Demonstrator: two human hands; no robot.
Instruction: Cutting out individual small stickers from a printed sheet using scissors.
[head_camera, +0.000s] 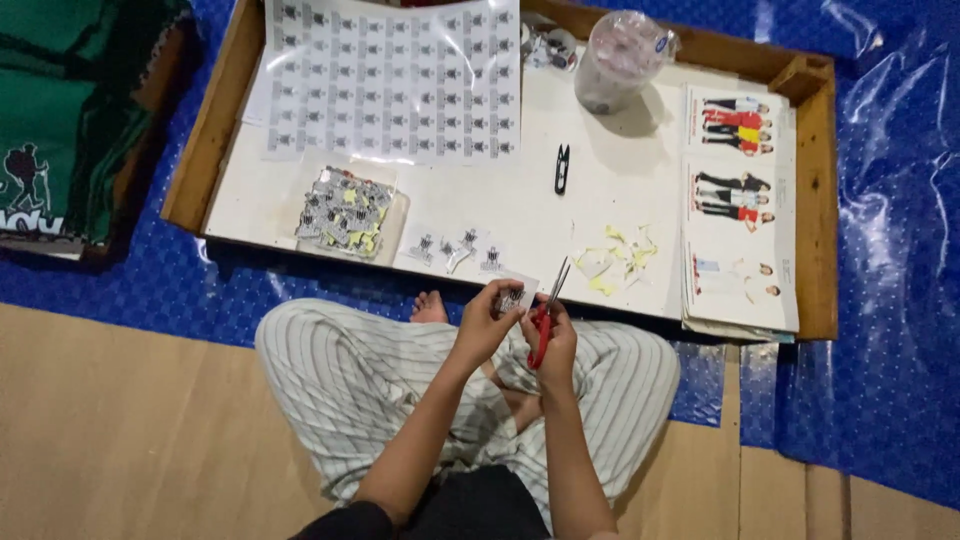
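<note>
Two hands work at lower centre: left hand (483, 322) fingers pinch a small printed paper cutout (513, 299); right hand (555, 345) fingers grip red-handled scissors (546, 312), blades slightly parted.

Home floor workspace: low wooden table (815, 200), blue floor mat (890, 300), striped pyjama trousers (340, 370).

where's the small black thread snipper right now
In the head view, the black snipper lies on the white board, right of centre, below the plastic tub.
</note>
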